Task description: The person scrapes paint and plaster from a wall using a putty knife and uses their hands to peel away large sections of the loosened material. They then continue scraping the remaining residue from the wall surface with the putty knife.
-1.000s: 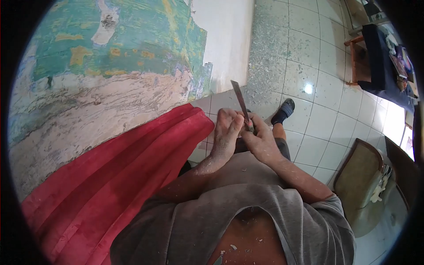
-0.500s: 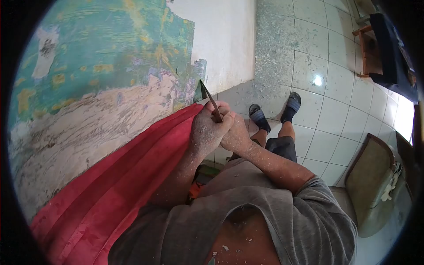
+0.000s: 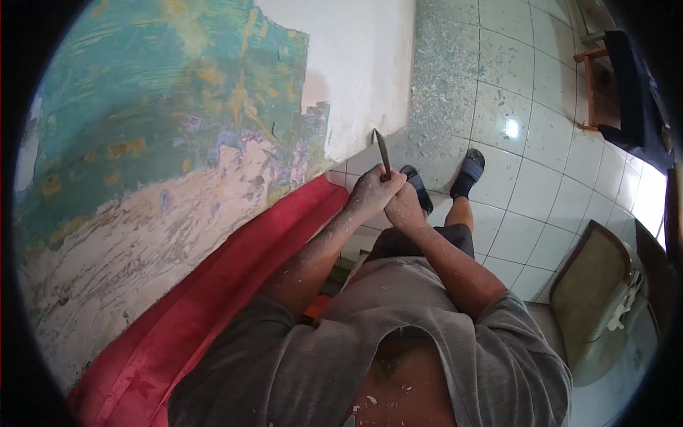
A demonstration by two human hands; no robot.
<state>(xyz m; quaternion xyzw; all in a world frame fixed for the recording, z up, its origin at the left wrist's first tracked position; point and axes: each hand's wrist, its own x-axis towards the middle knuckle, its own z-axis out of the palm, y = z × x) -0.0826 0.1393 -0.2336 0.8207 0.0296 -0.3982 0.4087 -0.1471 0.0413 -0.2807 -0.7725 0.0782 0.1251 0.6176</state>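
Note:
Both of my hands are clasped on the handle of a metal scraper (image 3: 382, 151). My left hand (image 3: 371, 192) wraps the handle nearest the wall, and my right hand (image 3: 403, 210) closes over it from the right. The blade points up and away, its tip just off the lower edge of the wall (image 3: 178, 142). The wall shows patchy green paint above and bare scraped plaster below, with white paint at the far right. Dust and paint flecks cover my forearms and grey shirt.
A red cloth (image 3: 213, 285) lies along the foot of the wall. Paint chips litter the tiled floor (image 3: 498, 92). My feet in dark sandals (image 3: 466, 171) stand on it. A chair (image 3: 594, 292) is at the right, and dark furniture (image 3: 626, 85) at the top right.
The scraper and both hands swung left to the wall's green edge, then came back right and slightly up. The view shifted with my head.

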